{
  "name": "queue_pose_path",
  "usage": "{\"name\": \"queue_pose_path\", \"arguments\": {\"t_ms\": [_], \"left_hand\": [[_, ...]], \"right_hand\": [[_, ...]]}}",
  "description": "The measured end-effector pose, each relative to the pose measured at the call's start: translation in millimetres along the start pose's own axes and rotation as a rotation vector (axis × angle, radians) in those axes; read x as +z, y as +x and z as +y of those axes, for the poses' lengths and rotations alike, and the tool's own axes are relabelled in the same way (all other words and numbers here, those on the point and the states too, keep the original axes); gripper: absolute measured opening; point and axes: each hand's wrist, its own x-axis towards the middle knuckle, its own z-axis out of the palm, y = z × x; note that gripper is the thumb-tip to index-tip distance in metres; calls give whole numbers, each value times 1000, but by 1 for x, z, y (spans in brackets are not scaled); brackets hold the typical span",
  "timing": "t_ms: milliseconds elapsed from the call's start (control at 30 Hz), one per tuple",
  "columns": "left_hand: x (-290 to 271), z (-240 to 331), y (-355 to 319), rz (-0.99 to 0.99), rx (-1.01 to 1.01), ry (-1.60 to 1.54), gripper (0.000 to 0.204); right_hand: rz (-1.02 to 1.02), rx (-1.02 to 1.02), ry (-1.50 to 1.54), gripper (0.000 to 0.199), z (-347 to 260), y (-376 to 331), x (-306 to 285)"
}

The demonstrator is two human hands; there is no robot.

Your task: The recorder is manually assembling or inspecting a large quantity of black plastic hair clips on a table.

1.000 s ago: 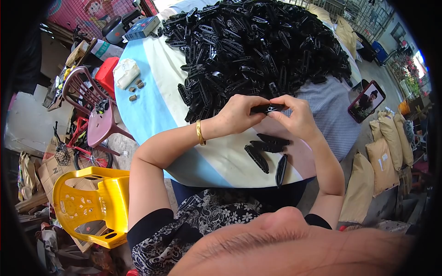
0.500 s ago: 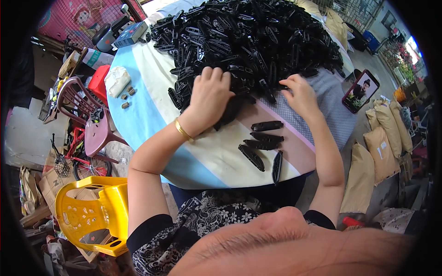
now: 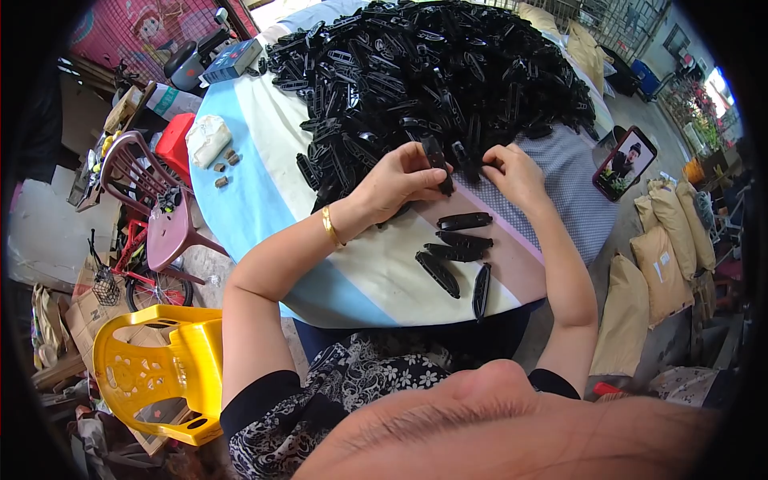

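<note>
My left hand (image 3: 398, 186) pinches a long black plastic piece (image 3: 434, 154), narrow and glossy like a hair clip, upright at the near edge of the pile. The fingers of my right hand (image 3: 516, 178) are drawn together at the pile's right front; whatever lies between them is too dark to make out. A big heap of such black pieces (image 3: 400, 72) covers the far part of the cloth-covered table (image 3: 344, 280). Nearer to me lie several separate pieces, among them one black piece (image 3: 437, 274) lying slantwise and another (image 3: 482, 291) close to the table edge.
On the right edge a phone (image 3: 626, 162) leans upright. At the left are a white crumpled packet (image 3: 209, 142), small brown bits (image 3: 222, 182) and a blue box (image 3: 232, 62). A yellow chair (image 3: 160, 368) and a pink chair (image 3: 172, 232) stand left; sacks (image 3: 622, 316) stand right.
My left hand has drawn back from the heap, turned, and now has a black piece in its fingers. My right hand has shifted slightly nearer to me and left.
</note>
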Motion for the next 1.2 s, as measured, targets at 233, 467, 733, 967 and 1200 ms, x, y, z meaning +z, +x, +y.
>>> {"name": "queue_pose_path", "arguments": {"t_ms": [233,467,733,967,1200], "left_hand": [[9,-7,-3,-13,22,80,43],[9,-17,0,34,32,11,44],[10,-16,0,99,44,133,38],[18,-5,-5,18,33,-236,37],[7,2,-3,-112,-172,-57,33]], "right_hand": [[146,-42,151,16,-3,-1,-2],[19,-147,967,16,-51,-27,-1],[359,-402,618,9,-58,-29,2],[296,-415,773,13,-47,-21,-4],[275,-618,602,15,-52,-21,-15]]}}
